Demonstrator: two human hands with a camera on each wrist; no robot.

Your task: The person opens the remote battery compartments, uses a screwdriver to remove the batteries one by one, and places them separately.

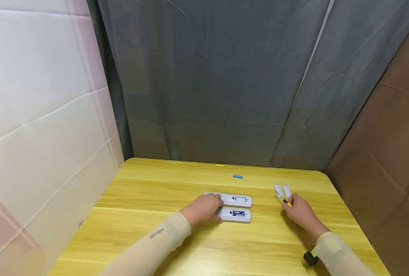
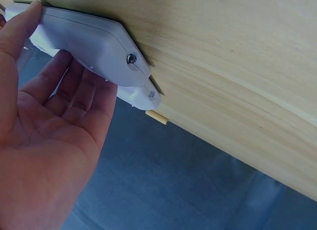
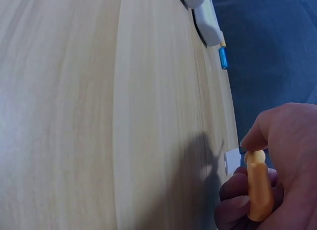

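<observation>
Table (image 1: pixel 156 245) first: we see its yellow wood filling the lower half of the head view, with grey curtain behind. At lower centre lie two white remotes side by side, backs up and battery bays uncovered; the far remote (image 1: pixel 233 199) shows an empty bay, the near remote (image 1: pixel 237 214) has something blue in its bay, probably a cell, though we cannot read it clearly. Our left hand (image 1: pixel 204 209) rests on their left ends, fingers loosely curved along the casing (image 2: pixel 84 41), steadying rather than clamping. Right of centre, two small white covers (image 1: pixel 282 190) lie together just beyond our right hand (image 1: pixel 301 214), which pinches a yellow battery (image 3: pixel 258 190) between thumb and curled fingers. Further up the frame, a blue battery (image 1: pixel 238 176) and a second yellow battery (image 1: pixel 220 165) lie loose, well apart from the remotes.

We judge this the battery-fitting step: a cell in hand, not yet seated. Next we would carry it left to the empty bay, match its polarity, and press it down while the left hand holds the remote still.
</observation>
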